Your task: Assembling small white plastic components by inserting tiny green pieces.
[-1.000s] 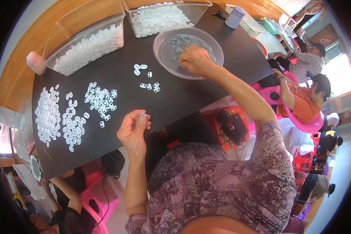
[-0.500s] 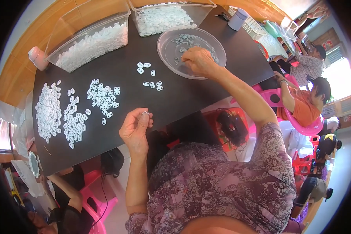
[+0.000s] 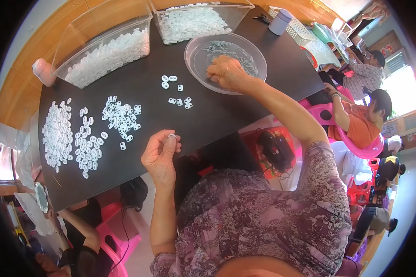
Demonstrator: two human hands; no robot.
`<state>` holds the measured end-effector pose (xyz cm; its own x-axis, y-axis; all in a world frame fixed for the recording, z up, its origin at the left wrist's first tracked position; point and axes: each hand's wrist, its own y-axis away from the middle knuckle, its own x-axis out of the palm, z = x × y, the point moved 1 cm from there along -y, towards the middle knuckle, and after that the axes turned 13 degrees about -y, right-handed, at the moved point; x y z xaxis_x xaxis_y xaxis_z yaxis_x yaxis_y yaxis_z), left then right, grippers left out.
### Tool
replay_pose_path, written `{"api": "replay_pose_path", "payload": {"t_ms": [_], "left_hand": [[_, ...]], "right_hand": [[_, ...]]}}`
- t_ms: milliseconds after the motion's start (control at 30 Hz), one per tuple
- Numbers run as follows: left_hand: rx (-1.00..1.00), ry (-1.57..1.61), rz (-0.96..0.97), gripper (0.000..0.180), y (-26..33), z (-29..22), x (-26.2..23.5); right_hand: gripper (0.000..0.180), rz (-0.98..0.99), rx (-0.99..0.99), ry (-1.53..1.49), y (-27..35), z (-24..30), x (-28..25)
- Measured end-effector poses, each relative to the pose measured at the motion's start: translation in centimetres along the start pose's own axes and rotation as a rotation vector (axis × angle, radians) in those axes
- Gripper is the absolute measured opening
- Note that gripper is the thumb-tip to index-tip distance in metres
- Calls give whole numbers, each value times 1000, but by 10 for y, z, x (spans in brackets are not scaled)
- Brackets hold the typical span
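Note:
Near the table's front edge, my left hand [image 3: 160, 156] pinches a small white plastic piece [image 3: 172, 135] between thumb and fingers. Farther right, my right hand [image 3: 229, 74] reaches into a round clear tray [image 3: 195, 59], its fingers bent down and together. Whatever those fingertips hold is hidden beneath them. Small grey screw-like parts [image 3: 216, 45] lie loose in the tray, around and beyond that hand. Between my hands and the bins sit a few oval white pieces [image 3: 166, 85] and a few squarish ones [image 3: 180, 87].
Left on the dark table [image 3: 143, 87] lie piles of oval white pieces [image 3: 58, 134] and squarish white pieces [image 3: 119, 115]. Two clear bins of white pieces [image 3: 108, 57] stand at the back, with a lavender cup [image 3: 280, 22] at the far right. Other people sit on both sides.
My right hand has shifted slightly left and nearer within the tray, its fingers lower among the grey parts. The left hand keeps its pinch in nearly the same place.

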<state>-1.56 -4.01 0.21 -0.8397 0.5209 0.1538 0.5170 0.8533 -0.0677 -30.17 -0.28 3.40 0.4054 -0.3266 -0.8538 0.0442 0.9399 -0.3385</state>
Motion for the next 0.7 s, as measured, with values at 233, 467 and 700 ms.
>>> {"api": "replay_pose_path", "payload": {"t_ms": [233,467,700], "left_hand": [[-5,33,-8,13,0,-1,1],[-86,77,-29,10,-5,-4,-2],[-128,146,17,12,0,-16,1]], "right_hand": [[1,64,-46,48,-4,-8,2],[8,-77,120,-175,2,46,-29],[8,-48,250,-907,20,130,10]]}}
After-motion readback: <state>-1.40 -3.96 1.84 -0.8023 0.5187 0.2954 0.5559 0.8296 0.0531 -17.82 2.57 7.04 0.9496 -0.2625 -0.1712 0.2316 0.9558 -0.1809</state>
